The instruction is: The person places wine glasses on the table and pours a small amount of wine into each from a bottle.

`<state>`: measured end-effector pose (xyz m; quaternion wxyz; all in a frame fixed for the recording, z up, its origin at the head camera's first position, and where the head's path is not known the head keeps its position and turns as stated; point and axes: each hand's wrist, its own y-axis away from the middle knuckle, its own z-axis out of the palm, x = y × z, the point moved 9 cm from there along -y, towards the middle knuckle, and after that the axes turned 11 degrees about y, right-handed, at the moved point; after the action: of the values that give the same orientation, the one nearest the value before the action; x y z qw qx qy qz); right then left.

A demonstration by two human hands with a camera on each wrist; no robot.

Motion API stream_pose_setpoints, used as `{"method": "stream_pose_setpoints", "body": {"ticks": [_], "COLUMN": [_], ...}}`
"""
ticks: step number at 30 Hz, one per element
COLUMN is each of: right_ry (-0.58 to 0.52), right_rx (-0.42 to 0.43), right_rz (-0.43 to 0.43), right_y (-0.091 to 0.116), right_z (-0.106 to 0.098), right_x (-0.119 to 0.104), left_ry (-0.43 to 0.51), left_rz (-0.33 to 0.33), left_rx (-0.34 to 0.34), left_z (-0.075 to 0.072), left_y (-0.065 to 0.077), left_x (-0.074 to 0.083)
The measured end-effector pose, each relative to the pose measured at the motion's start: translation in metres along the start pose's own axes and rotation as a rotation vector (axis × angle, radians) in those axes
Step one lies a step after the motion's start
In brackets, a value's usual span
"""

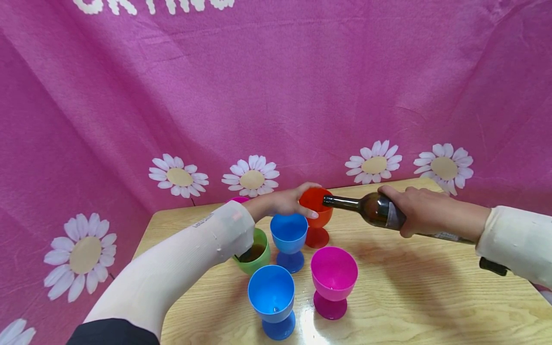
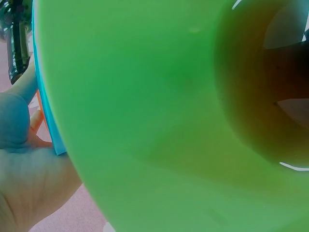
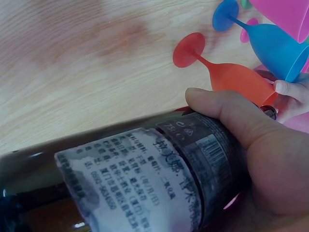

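My left hand [image 1: 286,202] holds an orange-red goblet [image 1: 320,221] by its bowl, thumb and fingers on either side near the rim. In my right hand [image 1: 437,212] a dark glass wine bottle [image 1: 374,209] lies almost level, gripped round its body. Its mouth is right at the goblet's rim. The right wrist view shows the labelled bottle [image 3: 130,174] under my thumb and the goblet [image 3: 239,79] beyond. Whether liquid is flowing, I cannot tell. Below my left wrist stands a green goblet [image 1: 260,262] with dark brown liquid [image 2: 256,96] in it.
One blue goblet [image 1: 290,235] stands close beside the orange-red one. Nearer me are another blue goblet [image 1: 271,290] and a pink goblet [image 1: 334,275]. A further pink goblet [image 1: 238,199] is mostly hidden behind my left sleeve. A pink flowered cloth [image 1: 302,96] hangs behind the wooden table [image 1: 431,287].
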<state>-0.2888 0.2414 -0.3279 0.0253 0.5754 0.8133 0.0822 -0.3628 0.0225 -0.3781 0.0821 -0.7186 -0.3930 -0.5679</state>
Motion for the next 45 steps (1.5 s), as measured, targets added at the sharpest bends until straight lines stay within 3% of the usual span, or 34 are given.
{"method": "stream_pose_setpoints", "body": {"ticks": [45], "right_ry": [0.009], "right_rx": [0.014], "right_rz": [-0.007], "right_y": [0.0010], "right_z": [-0.0035], "right_x": [-0.0024], "left_ry": [-0.021], "left_rz": [0.007], "left_rx": [0.004], "left_z": [-0.0001], "left_y": [0.0013], "left_x": [0.0017]}}
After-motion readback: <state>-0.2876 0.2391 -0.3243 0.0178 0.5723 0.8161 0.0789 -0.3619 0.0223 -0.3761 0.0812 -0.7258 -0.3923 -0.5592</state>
